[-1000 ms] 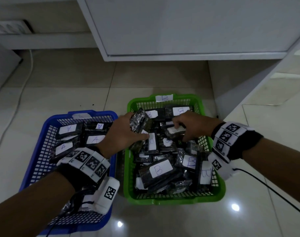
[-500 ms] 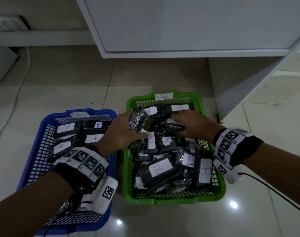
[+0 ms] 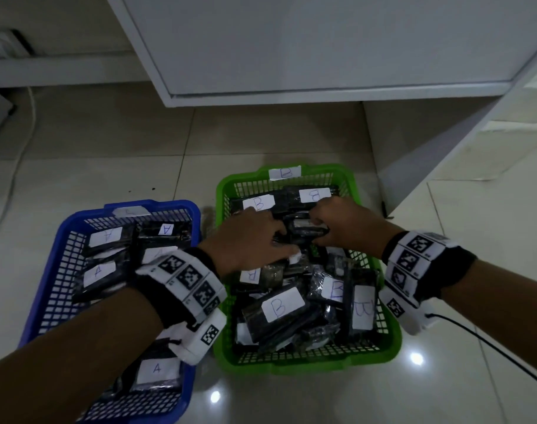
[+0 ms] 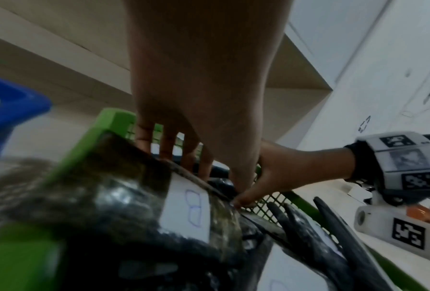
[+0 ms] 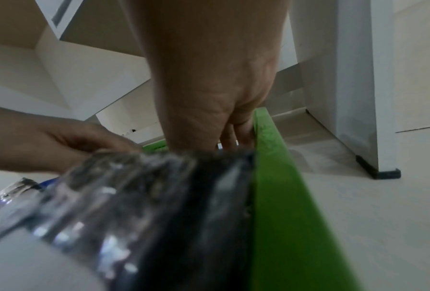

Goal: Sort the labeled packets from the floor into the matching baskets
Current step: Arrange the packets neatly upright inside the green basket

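Both hands are inside the green basket, which carries a "B" tag and is piled with black packets labeled B. My left hand lies palm down on the pile. Its fingers reach straight down past the far edge of a crinkly B packet. My right hand is curled, pinching a black packet near the basket's back; the wrist view shows that hand beside the green rim. The blue basket on the left holds packets labeled A.
A white cabinet overhangs the tiled floor behind the baskets, and its side panel stands just right of the green basket. A white cable runs along the floor at left. A black cable trails from my right wrist.
My left hand has lowered the packet it held upright onto the pile and now lies flat, closer to the right hand. The right hand has stayed near the basket's back with its packet.
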